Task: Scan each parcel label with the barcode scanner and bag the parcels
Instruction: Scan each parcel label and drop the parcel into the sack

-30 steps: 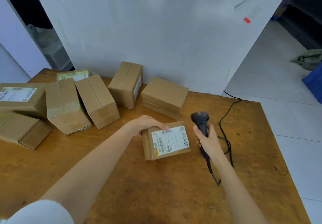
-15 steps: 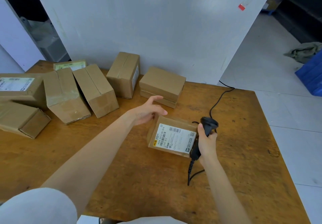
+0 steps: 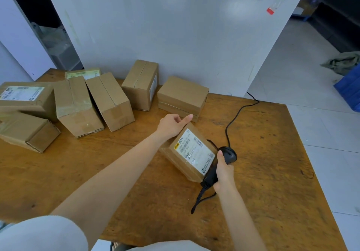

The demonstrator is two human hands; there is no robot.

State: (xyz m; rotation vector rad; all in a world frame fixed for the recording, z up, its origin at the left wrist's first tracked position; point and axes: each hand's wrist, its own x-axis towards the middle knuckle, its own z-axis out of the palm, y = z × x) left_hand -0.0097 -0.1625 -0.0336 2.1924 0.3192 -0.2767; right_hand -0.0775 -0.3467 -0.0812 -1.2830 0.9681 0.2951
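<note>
A small brown parcel (image 3: 187, 159) with a white label facing up lies tilted on the wooden table (image 3: 78, 172). My left hand (image 3: 171, 125) holds its far left corner, thumb stretched along the far edge. My right hand (image 3: 224, 172) grips the handle of the black corded barcode scanner (image 3: 228, 154), whose head sits right against the parcel's right edge. Several more cardboard parcels stand at the back: one flat box (image 3: 183, 94) just behind my left hand, an upright one (image 3: 140, 84), and a cluster to the left (image 3: 78, 104).
The scanner cable (image 3: 233, 118) runs across the table to the back right and off behind the grey wall panel (image 3: 175, 26). The table's right edge borders a tiled floor. No bag is in view.
The parcel has turned clockwise and shifted slightly right under my left hand. My right hand has brought the scanner down and in against the parcel's right side.
</note>
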